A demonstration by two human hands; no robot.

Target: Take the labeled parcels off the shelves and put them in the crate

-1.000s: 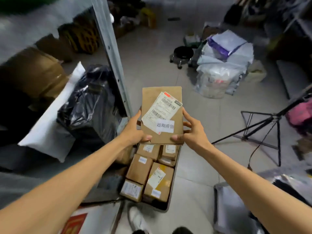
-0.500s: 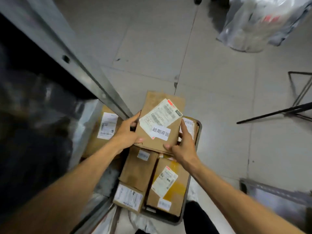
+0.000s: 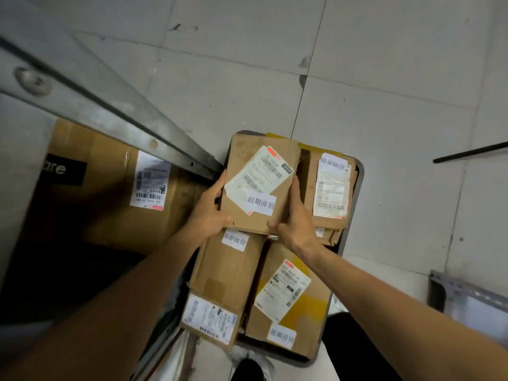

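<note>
Both my left hand [image 3: 209, 213] and right hand [image 3: 295, 224] grip the flat cardboard parcel [image 3: 240, 160], which I should lower level into the crate [image 3: 359, 171].

Six parcels [image 3: 258, 185], one crate [image 3: 360, 171], one shelf box [image 3: 110, 193], two hands [image 3: 209, 213].

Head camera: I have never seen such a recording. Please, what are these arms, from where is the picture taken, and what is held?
There is no machine here. The arms belong to a person who wears one camera on the head, so you look down along them. The left hand and the right hand hold a flat cardboard parcel by its two sides, thumbs on top, over a dark crate on the tiled floor. Labelled cardboard boxes lie in the crate, such as the box with yellow tape. At the left is a metal shelf rail with a large carton under it.
</note>
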